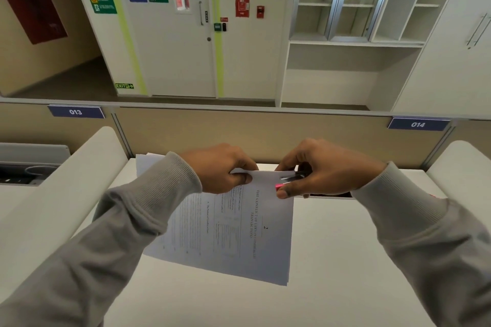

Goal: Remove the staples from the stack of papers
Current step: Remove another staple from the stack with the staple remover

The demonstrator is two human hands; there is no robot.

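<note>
One stack of papers hangs over middle of desk, top end toward far edge. Our left hand pinches its top edge. Our right hand grips small pink and black tool at stack's top right corner. More white sheets lie by desk's far edge, behind left sleeve.

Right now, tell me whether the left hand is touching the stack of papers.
Touching. The head view shows the left hand pinching the stack of papers at its top edge.
</note>
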